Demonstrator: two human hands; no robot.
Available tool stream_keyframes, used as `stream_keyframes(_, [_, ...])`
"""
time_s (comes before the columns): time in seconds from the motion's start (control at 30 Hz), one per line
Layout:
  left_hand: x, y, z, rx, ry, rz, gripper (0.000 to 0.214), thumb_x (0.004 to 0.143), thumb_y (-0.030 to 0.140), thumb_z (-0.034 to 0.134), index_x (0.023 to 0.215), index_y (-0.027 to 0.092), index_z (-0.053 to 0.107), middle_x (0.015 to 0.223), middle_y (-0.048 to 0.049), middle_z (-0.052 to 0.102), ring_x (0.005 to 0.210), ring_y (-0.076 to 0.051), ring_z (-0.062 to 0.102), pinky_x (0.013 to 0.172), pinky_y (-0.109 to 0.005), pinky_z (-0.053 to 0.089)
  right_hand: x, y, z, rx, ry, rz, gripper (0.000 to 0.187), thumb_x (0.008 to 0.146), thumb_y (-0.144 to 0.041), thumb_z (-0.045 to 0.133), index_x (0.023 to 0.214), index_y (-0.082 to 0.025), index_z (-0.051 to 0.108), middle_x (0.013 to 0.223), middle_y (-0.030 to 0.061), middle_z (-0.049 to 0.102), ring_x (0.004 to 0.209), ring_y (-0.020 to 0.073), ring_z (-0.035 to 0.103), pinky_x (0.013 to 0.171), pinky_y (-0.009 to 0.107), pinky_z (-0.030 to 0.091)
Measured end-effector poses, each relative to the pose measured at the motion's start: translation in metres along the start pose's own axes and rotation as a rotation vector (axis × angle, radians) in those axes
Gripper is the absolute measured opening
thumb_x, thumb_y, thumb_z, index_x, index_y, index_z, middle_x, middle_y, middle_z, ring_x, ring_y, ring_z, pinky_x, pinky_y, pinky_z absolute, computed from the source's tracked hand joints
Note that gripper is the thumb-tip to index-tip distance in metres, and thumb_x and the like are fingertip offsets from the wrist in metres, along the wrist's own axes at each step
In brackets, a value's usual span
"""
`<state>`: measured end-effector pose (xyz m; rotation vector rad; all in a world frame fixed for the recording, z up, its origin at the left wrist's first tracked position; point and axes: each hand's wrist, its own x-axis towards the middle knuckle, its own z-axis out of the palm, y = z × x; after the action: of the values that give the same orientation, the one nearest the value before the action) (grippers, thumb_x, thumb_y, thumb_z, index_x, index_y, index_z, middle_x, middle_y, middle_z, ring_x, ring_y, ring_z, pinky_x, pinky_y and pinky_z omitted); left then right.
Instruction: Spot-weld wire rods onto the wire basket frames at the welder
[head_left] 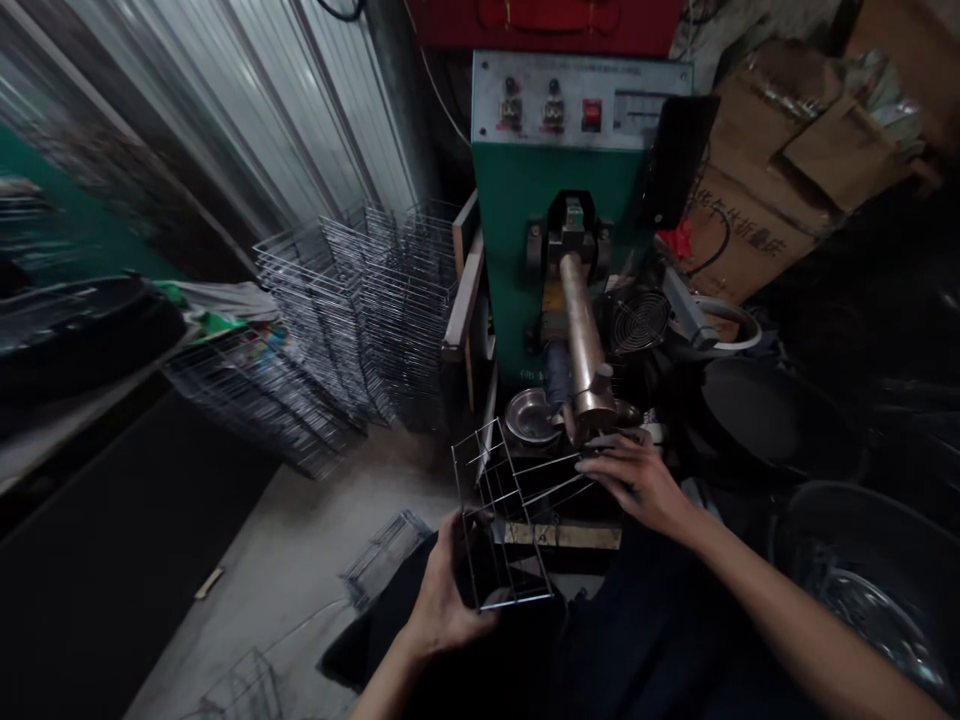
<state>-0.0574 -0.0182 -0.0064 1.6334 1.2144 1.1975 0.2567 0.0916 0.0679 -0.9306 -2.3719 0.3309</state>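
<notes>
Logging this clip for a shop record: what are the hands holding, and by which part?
The left hand grips the lower end of a wire rack; the right hand holds its projecting wire ends.

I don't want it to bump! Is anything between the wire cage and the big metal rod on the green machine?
Yes: the right hand's fingers hold the wire cage just below the tip of the metal rod. A round metal dish sits left of the rod's tip, not between them.
</notes>
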Motion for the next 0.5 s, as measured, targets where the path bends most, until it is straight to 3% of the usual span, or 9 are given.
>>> stream_keyframes(0.3, [0.008,-0.002,0.002,-0.013,0.041,-0.038,0.083,0.06,0.02,0.078,0.135,0.023,0.041,0.125,-0.0129,0.062,0.116,-0.036,0.068,0.105,-0.058,0.057,0.008,0.006,0.003,0.018,0.048,-0.016,0.026,0.104,-0.022,0.058,0.121,-0.032,0.075,0.107,0.0068,0.08,0.114,0.0271,0.07,0.099,0.05,0.049])
stream_keyframes(0.5, [0.01,0.002,0.0,0.009,0.041,0.009,0.076,0.066,0.022,0.077,0.135,0.024,0.045,0.125,-0.0121,0.06,0.12,-0.035,0.065,0.109,-0.06,0.054,0.007,0.008,0.007,0.052,0.023,0.027,0.023,0.103,-0.022,0.057,0.116,-0.028,0.076,0.11,0.0084,0.08,0.12,0.0281,0.068,0.098,0.048,0.05])
